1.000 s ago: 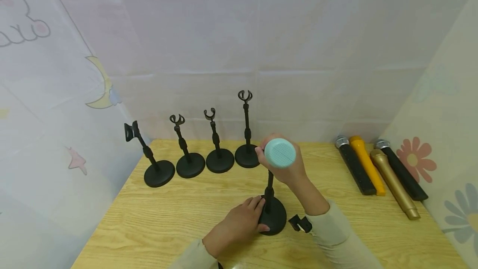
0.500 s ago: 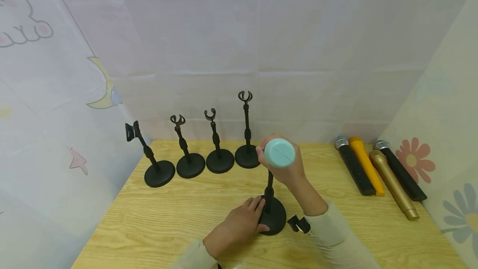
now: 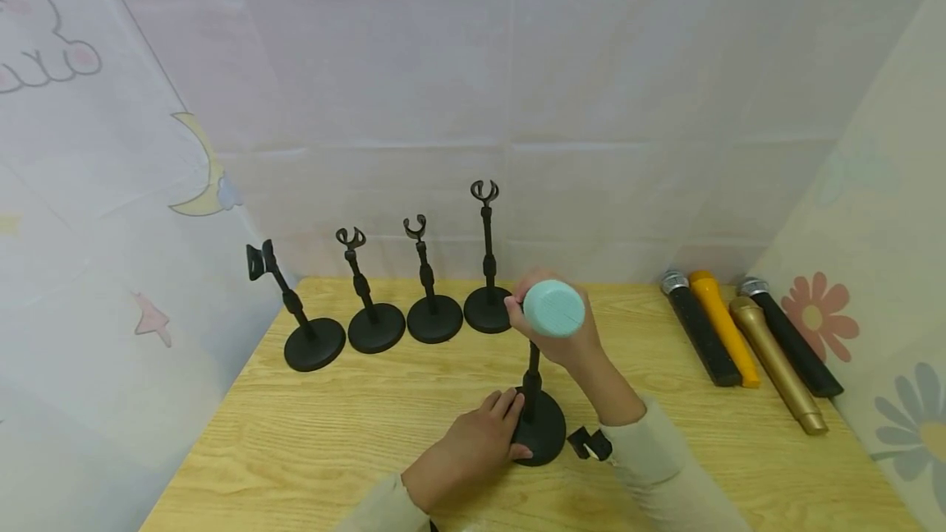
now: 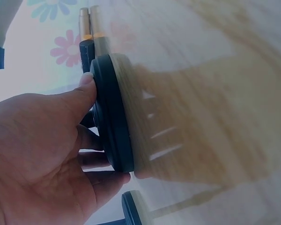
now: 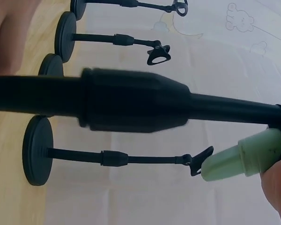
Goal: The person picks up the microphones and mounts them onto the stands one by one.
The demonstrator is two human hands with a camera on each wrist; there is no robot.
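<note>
The person's right hand (image 3: 573, 349) is wrapped around a mint-green microphone (image 3: 554, 309), its fingers curled about it at the top of a black microphone stand (image 3: 548, 431). The microphone's rounded end points up toward the head camera, and the right wrist view shows its narrower end sticking out past the hand beside the stand's upper end. How it sits at the stand's top is hidden by the hand. A thick collar (image 5: 136, 99) rings the pole.

The left hand (image 3: 479, 439) grips the stand's round base (image 4: 113, 117), with the thumb at the rim and the other fingers spread along the disc. The base lies flat on the desk (image 3: 355, 442), well in from the far edge. Just beside it, near the right sleeve (image 3: 650, 446), lies a loose black microphone clip (image 3: 590, 443).

Four more black stands (image 3: 434, 319) stand in a row from near the desk's far left corner along its far edge, each topped by a clip. The rightmost is the tallest.

Toward the desk's right edge, four microphones lie side by side, heads toward the far edge: a black one with a silver head (image 3: 705, 335), an orange one (image 3: 727, 331), a gold one (image 3: 779, 366) and another silver-headed black one (image 3: 796, 343).
</note>
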